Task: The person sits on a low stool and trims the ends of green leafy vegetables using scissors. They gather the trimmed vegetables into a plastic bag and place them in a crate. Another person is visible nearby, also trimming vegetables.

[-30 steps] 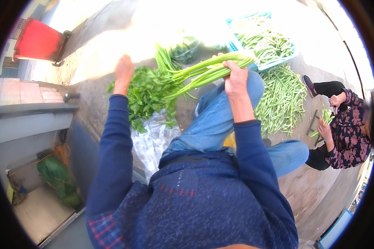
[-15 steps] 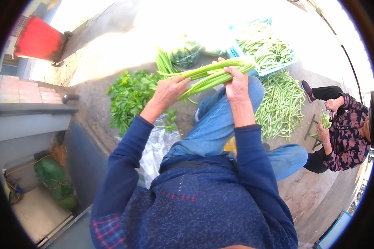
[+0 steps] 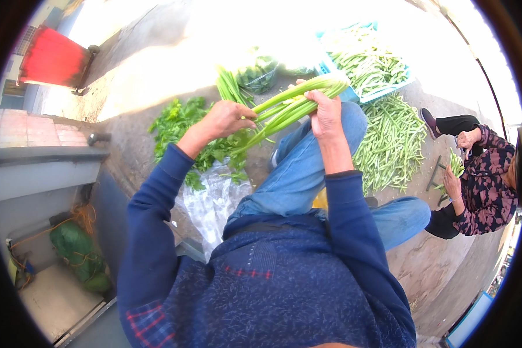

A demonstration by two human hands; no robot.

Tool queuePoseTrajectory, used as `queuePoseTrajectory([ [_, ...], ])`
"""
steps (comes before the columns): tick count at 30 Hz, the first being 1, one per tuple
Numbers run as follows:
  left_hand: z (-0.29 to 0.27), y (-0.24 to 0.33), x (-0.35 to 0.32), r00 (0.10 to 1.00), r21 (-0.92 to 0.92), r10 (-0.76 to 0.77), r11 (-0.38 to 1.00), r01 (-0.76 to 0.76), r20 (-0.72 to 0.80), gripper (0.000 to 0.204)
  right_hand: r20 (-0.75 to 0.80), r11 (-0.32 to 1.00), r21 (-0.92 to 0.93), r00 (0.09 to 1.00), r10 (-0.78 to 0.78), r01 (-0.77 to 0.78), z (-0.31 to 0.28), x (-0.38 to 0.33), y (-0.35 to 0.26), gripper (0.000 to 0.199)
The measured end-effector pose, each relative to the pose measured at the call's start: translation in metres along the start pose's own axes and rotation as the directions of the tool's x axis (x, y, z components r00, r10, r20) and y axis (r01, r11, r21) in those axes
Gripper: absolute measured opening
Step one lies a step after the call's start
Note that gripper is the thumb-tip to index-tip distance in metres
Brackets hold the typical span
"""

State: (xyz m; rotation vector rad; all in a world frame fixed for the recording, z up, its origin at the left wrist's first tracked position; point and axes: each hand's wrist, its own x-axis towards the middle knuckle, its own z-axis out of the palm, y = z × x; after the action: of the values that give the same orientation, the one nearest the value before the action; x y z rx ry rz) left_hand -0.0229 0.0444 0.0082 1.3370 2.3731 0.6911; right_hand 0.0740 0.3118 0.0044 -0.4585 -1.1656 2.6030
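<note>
My right hand [image 3: 326,113] grips a bunch of pale green celery stalks [image 3: 293,110] above my bent knee, its thick ends pointing up and right. At the thinner end, my left hand [image 3: 229,120] has its fingers pinched together on a celery stalk; the fingertips are partly hidden. Leafy celery tops [image 3: 180,124] lie in a heap on the ground beyond my left forearm. Behind the held bunch rest more bare celery stalks [image 3: 229,84].
A blue crate [image 3: 330,65] of green beans stands far right, above a loose bean pile [image 3: 391,142]. Clear plastic sheeting [image 3: 206,206] lies left of my leg. A co-worker [image 3: 484,180] sits at right holding beans. A bag of greens [image 3: 258,75] is at the back.
My left hand has shifted left along the thin end of the bunch. My right hand and the celery have moved slightly left. The co-worker's raised hand has shifted a little.
</note>
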Motion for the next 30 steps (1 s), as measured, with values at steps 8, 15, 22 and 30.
queuePoseTrajectory([
  [8, -0.017, -0.003, 0.009, 0.971, -0.095, 0.219, 0.973, -0.210, 0.095, 0.020, 0.054, 0.998, 0.030, 0.997, 0.055, -0.057, -0.003, 0.000, -0.004, 0.038],
  [15, 0.029, 0.013, 0.004, 0.990, 0.441, 0.056, 0.898, 0.006, -0.129, 0.015, -0.005, 1.000, 0.020, 1.000, 0.021, -0.020, -0.002, 0.001, -0.001, 0.037],
  [22, 0.003, -0.108, -0.117, 0.746, 0.458, -0.512, 0.590, 0.665, -0.426, 0.024, -0.066, 0.999, 0.031, 0.998, 0.023, -0.021, -0.003, 0.002, -0.004, 0.037],
  [30, 0.012, -0.020, -0.091, 0.832, 0.081, -0.174, 0.964, 0.253, -0.527, 0.019, -0.034, 0.996, 0.084, 0.999, 0.031, -0.028, 0.000, 0.003, 0.000, 0.039],
])
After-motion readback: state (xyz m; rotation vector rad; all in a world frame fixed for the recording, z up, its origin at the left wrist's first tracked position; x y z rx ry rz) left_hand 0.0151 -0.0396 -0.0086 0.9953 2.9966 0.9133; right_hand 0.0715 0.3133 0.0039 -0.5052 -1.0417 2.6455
